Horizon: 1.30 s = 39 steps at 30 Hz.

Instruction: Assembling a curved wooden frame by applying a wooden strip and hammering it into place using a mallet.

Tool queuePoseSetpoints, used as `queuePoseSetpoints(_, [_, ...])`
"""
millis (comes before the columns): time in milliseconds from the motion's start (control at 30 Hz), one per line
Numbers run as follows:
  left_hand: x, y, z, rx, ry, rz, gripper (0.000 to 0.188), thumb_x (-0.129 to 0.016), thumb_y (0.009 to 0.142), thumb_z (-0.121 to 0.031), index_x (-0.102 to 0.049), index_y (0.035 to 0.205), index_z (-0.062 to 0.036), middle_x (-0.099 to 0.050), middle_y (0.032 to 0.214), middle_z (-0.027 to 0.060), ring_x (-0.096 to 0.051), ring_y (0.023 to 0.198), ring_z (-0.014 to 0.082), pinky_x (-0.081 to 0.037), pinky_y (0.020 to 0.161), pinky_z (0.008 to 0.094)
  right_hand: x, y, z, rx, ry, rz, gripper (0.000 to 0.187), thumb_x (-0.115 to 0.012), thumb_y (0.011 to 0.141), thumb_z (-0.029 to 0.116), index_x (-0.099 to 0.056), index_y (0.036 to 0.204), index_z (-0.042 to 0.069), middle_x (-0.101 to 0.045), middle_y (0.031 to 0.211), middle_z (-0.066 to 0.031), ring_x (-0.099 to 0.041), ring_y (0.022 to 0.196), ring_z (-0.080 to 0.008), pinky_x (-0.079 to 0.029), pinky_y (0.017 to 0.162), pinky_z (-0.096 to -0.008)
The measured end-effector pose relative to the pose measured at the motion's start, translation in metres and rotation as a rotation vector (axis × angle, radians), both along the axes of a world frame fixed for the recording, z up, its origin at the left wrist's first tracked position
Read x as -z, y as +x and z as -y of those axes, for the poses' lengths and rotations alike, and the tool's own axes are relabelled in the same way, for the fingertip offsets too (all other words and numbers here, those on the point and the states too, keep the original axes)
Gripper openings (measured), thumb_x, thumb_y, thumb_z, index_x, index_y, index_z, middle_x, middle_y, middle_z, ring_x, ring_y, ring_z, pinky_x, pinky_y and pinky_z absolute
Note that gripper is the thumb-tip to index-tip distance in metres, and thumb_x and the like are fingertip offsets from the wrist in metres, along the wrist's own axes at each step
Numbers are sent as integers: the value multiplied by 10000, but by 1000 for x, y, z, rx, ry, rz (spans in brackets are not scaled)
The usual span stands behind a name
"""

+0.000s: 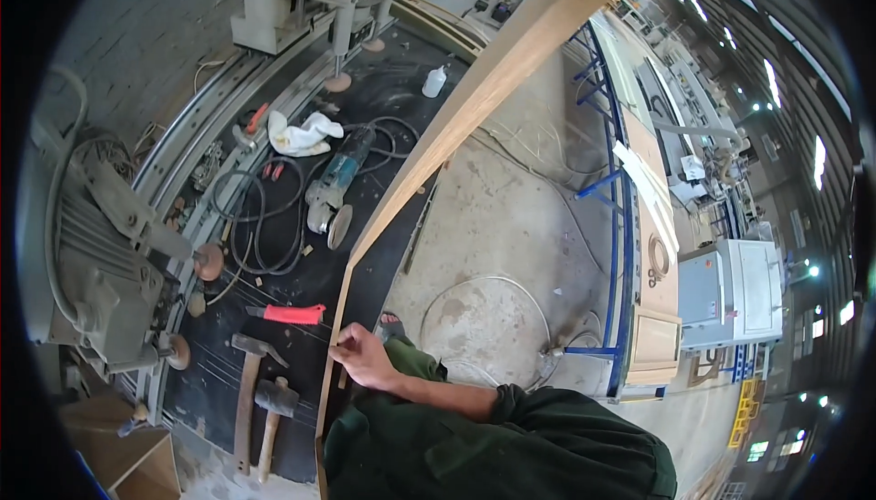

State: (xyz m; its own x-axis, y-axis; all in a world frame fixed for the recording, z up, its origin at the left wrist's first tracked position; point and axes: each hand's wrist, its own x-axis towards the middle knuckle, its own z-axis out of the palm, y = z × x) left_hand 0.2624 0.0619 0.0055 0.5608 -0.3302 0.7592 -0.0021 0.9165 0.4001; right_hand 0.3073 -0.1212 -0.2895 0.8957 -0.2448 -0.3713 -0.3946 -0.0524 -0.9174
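A long, pale wooden strip (474, 89) runs from the top of the view down past the lower edge, crossing the black bench top. My right hand (363, 359), its forearm coming in from the right in a dark green sleeve, is closed with thumb and fingers at the near part of this strip. The fingertips partly cover the wood there. Close by on the left lies a red-handled utility knife (287, 314). Nearer me are a claw hammer (246, 400) and a mallet (272, 422) with a dark head, side by side. No part of my left hand shows.
An angle grinder (339, 181) with a coiled cable, a white glove (306, 135) and a white bottle (434, 81) lie or stand farther along the black bench top (365, 226). Machine rails (265, 98) border its left. Right, a blue-framed table (630, 272) holds boards; hoses cross the floor.
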Motion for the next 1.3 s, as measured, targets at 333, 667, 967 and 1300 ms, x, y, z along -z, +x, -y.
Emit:
queuePoseSetpoints(333, [2,16,-14,87,59,68,387,-605,977,-69,-481,611,-71,-522,577,95,-425,423,169,-200,412,363,-14,-3,-7,-22,-124,289,189,-784,961,63,-597,938,46,-576,788,-21,-544,671,-95,-429,581,-297])
queuePoseSetpoints(667, [-1,26,-20,31,149,72,645,-819,912,-561,-760,956,79,-555,637,51,-494,469,161,-222,459,346,-9,-2,7,-22,-48,417,109,-731,951,-25,-639,959,32,-620,899,-19,-569,798,-97,-477,735,-263])
queuePoseSetpoints(967, [-4,14,-28,-22,215,20,635,-823,908,-549,-764,974,80,-520,624,26,-488,465,159,-230,459,347,-39,-16,81,-262,-414,-26,150,-761,943,31,-616,904,26,-675,769,-53,-645,716,-122,-522,657,-313])
queuePoseSetpoints(1300, [2,32,-20,-22,150,60,626,-794,935,-535,-760,930,90,-527,585,29,-468,438,132,-212,444,325,-96,65,84,-766,-868,767,234,-780,873,136,-759,1102,98,-742,1145,-27,-649,1180,-250,-433,1063,-442])
